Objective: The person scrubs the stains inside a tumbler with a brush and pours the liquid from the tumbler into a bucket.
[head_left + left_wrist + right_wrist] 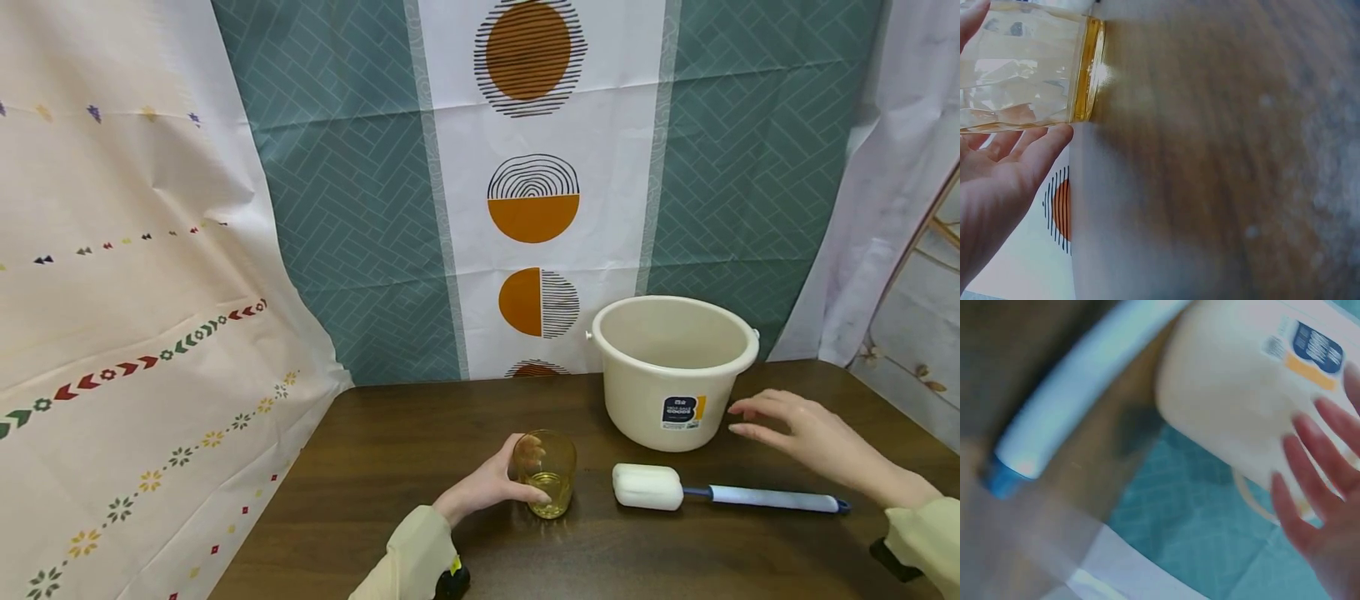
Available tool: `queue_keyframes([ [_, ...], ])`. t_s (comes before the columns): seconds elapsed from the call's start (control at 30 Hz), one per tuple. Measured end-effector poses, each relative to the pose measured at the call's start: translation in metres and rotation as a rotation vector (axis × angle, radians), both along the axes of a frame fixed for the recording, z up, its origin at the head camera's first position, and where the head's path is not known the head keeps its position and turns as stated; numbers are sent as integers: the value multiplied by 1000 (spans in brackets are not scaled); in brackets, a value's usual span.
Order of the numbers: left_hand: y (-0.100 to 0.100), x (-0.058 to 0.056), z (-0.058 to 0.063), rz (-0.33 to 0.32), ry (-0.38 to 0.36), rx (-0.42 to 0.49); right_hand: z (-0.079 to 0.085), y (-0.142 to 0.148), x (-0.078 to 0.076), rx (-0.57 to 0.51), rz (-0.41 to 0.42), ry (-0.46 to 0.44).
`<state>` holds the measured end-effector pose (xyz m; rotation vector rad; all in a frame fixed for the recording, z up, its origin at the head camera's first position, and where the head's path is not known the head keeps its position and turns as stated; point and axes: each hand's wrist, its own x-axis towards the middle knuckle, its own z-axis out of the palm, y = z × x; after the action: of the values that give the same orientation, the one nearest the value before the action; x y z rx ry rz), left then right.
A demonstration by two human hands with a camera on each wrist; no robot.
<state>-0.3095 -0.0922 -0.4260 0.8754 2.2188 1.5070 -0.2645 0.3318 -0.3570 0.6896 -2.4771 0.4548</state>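
My left hand (486,485) holds an amber glass tumbler (557,463) by its side, thumb toward me and fingers round the back. In the left wrist view the glass (1022,69) shows faceted walls and a thick yellow base close over the table. My right hand (813,437) hovers beside a cream bucket (637,400), its fingers relaxed and holding nothing. Below that hand lies a sponge bottle brush with a white head (648,487) and a pale blue handle (772,497). Spread fingers (1316,481) overlap the bucket in the right wrist view.
The bucket stands upright at the back right of the dark wooden table (420,421), its label (682,412) facing me. Behind the table hangs a green and white patterned curtain (360,208). A cream embroidered cloth (150,333) drapes along the left side.
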Motion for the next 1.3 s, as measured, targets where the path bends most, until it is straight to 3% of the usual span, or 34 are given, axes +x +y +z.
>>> queue_keyframes([
  [0.13, 0, 3, 4, 2, 1, -1, 26, 3, -8, -113, -50, 111],
  [0.23, 1, 5, 6, 5, -1, 2, 43, 6, -16, -179, -91, 137],
  [0.5, 1, 1, 1, -9, 8, 11, 64, 17, -35, -211, -147, -35],
  [0.73, 2, 1, 0, -4, 27, 14, 66, 20, -56, -172, -174, -232],
  [0.87, 3, 0, -1, 2, 25, 7, 62, 20, -66, -174, -165, -298],
  [1.13, 3, 2, 0, 10, -2, 1, 50, 19, -76, -170, -146, -353],
  [1.3, 3, 2, 1, 0, -4, 8, 42, 21, -77, -196, -108, -287],
])
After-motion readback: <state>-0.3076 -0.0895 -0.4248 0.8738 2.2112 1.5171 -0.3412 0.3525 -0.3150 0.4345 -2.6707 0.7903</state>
